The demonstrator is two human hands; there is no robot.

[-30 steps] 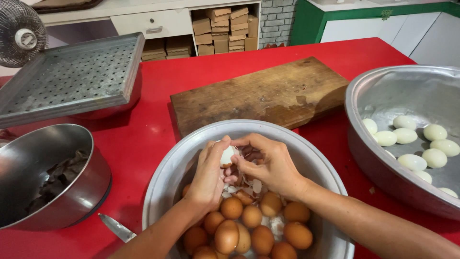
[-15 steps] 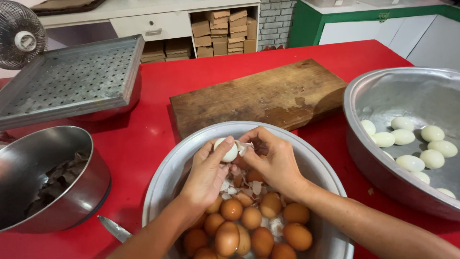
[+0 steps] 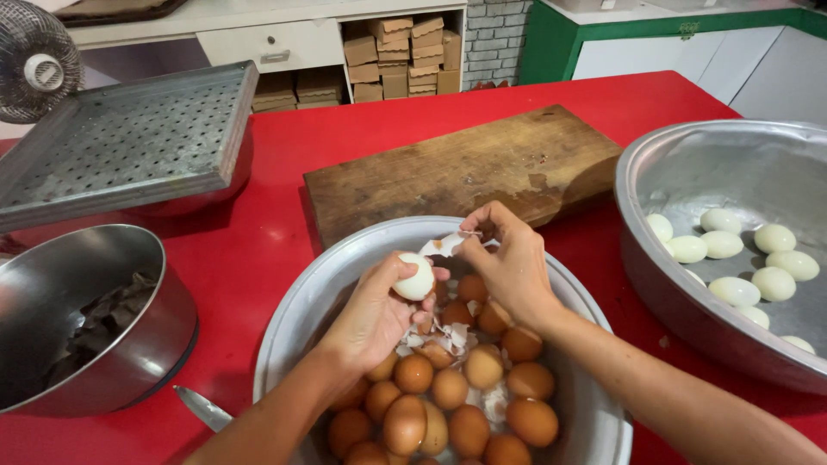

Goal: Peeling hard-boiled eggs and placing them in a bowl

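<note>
Fingers of left hand clamped on peeled white egg; right hand fingertips pinched on shell strip, just beside the egg. Below both: metal basin of brown eggs and shell bits. Right of them: large bowl of peeled eggs.

A red table fills the foreground. Behind it stand a white shelf unit stacked with cardboard boxes, a grey brick wall, and a green-and-white cabinet.
</note>
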